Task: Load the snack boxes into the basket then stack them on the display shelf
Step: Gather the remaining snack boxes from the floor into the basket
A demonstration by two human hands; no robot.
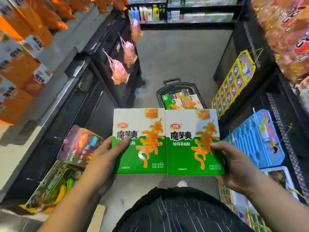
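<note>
Aisle floor (pixel 184 52): basket (pixel 159 95) holds snack boxes (pixel 181 101).

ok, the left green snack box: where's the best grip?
By its free left edge, coming from the left, thumb on the face, fingers behind, as the left hand does. The left green snack box is flat, and its right edge butts the right green snack box.

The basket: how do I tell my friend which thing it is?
Look along the grey floor between the dark shelves. In the middle of it stands the black basket. Unlike the packs hanging around it, it sits on the ground, with a handle at its far end and snack boxes inside.
</note>
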